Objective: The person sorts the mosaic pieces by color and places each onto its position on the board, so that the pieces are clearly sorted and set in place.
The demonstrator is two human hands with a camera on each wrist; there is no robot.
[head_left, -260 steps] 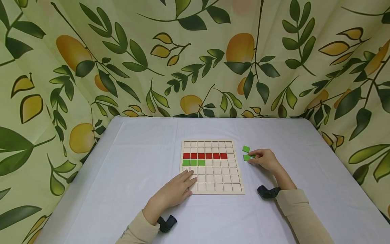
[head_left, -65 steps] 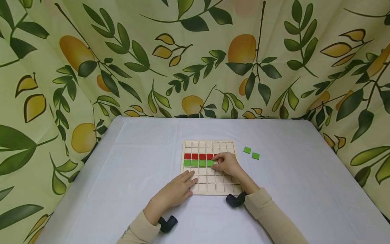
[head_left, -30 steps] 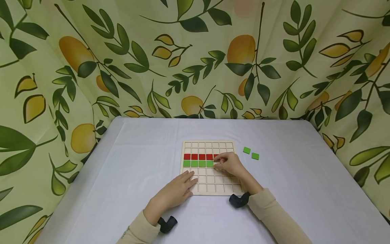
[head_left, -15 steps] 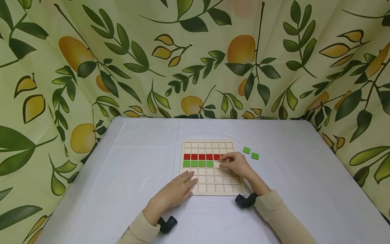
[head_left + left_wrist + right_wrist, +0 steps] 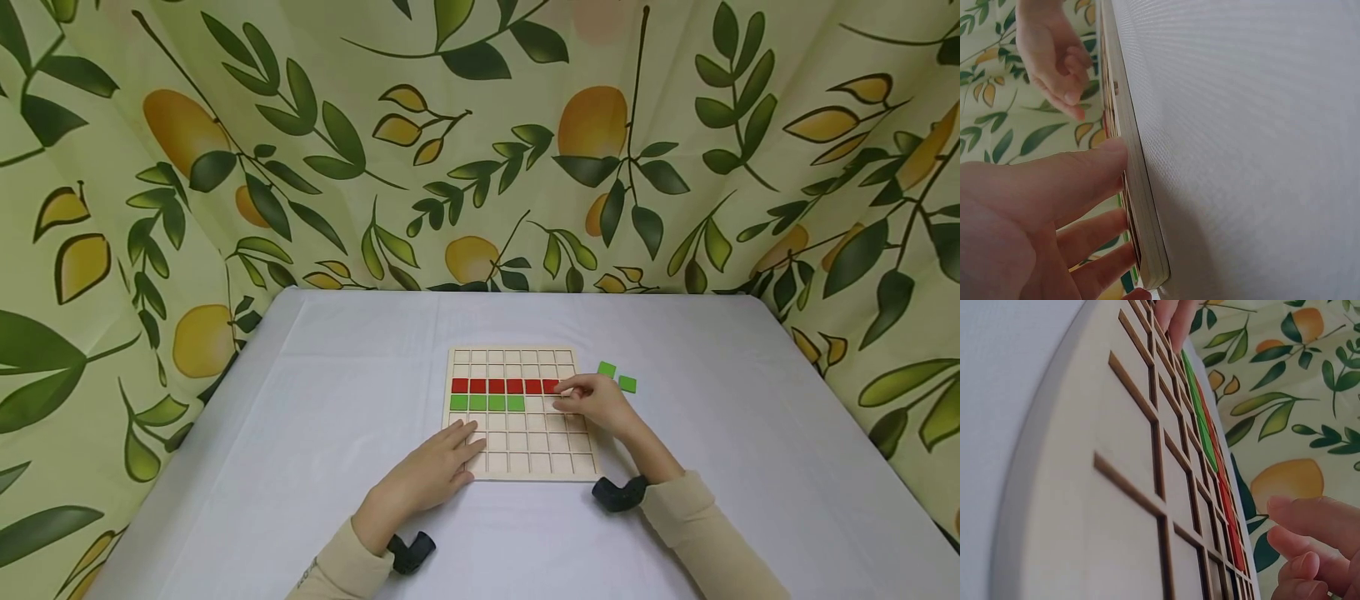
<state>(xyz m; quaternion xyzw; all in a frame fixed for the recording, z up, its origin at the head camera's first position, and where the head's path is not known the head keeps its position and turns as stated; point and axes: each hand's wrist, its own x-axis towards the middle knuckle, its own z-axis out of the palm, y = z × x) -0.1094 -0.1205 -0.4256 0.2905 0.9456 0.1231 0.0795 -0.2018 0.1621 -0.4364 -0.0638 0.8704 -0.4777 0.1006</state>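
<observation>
A wooden grid board lies on the white cloth. One of its rows holds several red square tiles; just below, several green square tiles fill the left cells. My left hand rests with spread, straight fingers on the board's near left corner, its thumb at the edge in the left wrist view. My right hand hovers over the board's right side, past the end of the red row. Its thumb and forefinger stand apart with nothing between them, as the right wrist view shows of these fingers.
Two loose green tiles lie on the cloth right of the board, a far one and a nearer one, just beyond my right hand. A fruit-patterned curtain hangs behind the table.
From the loose tiles at the right, my right hand brought a green tile into the fourth cell, let go and drew back rightward, uncovering red tiles. My left hand has stayed put.
</observation>
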